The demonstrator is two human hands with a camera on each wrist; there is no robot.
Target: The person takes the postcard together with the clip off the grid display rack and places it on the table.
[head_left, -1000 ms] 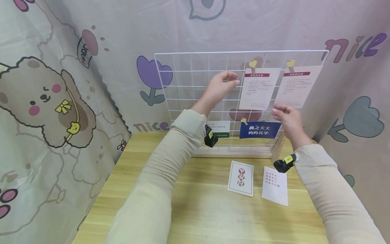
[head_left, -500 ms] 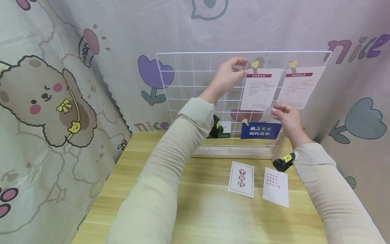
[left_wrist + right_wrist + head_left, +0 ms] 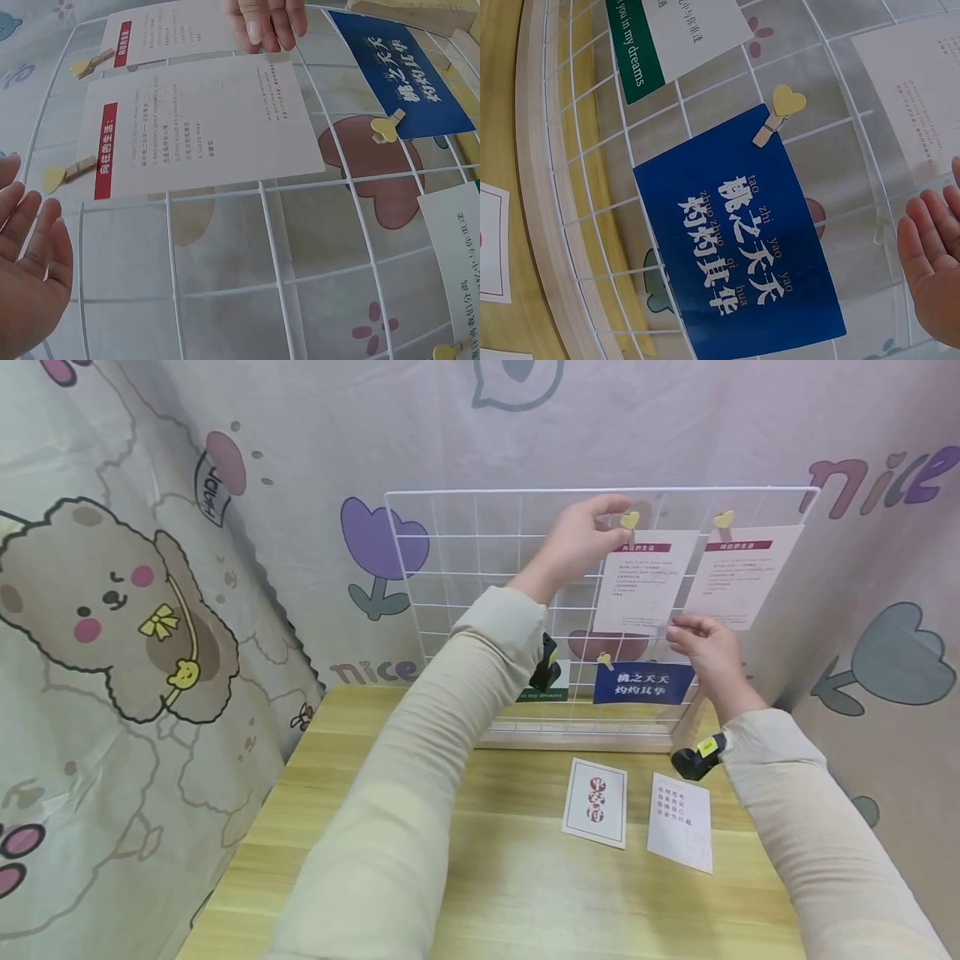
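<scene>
A white wire grid panel (image 3: 487,492) stands upright on the wooden table. My left hand (image 3: 577,543) is raised to the upper part of the grid, thumb and forefinger close to the yellow heart clothespin (image 3: 630,520) on a white card with a red heading band (image 3: 645,585). In the left wrist view a small gap shows between those fingers and the clothespin (image 3: 71,174). My right hand (image 3: 705,647) has its fingertips at that card's lower right corner, fingers gently bent. A similar white card (image 3: 742,577) hangs to the right from another heart clothespin (image 3: 723,518).
Lower on the grid hang a blue card (image 3: 643,683) and a green-and-white card (image 3: 546,695), partly behind my left wrist. A bordered card with red characters (image 3: 595,803) and a pale printed card (image 3: 680,822) lie on the table (image 3: 495,893). A patterned curtain (image 3: 300,435) hangs behind.
My left hand has moved up and right, from beside the left white card to its clothespin. My right hand stays at the card's lower corner.
</scene>
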